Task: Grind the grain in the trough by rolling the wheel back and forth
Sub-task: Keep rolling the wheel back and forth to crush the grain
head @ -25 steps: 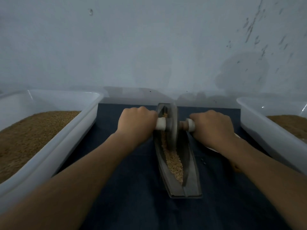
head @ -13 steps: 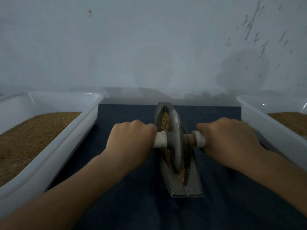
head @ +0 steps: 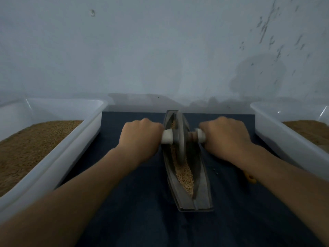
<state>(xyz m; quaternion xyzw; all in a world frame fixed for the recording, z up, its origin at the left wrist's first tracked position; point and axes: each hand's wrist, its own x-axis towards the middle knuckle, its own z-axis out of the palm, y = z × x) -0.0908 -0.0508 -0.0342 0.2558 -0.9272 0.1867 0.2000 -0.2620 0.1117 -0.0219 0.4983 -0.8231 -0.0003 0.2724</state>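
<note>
Now | left hand (head: 140, 138) grips axle (head: 167, 136) | right hand (head: 226, 138) grips axle | wheel (head: 180, 138) blurred, hides some grain (head: 185, 175)

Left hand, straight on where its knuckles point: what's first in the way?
Looks free: only bare dark cloth lies ahead of the left hand, between the white tub and the trough. Next would be the wall behind, though depth is unclear.

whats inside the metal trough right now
Tan crushed grain lies along the groove of the grey boat-shaped metal trough, heaped toward the near end. The grey metal disc wheel stands in it further back, with a little grain visible beyond. Grain under the wheel is hidden.
</note>
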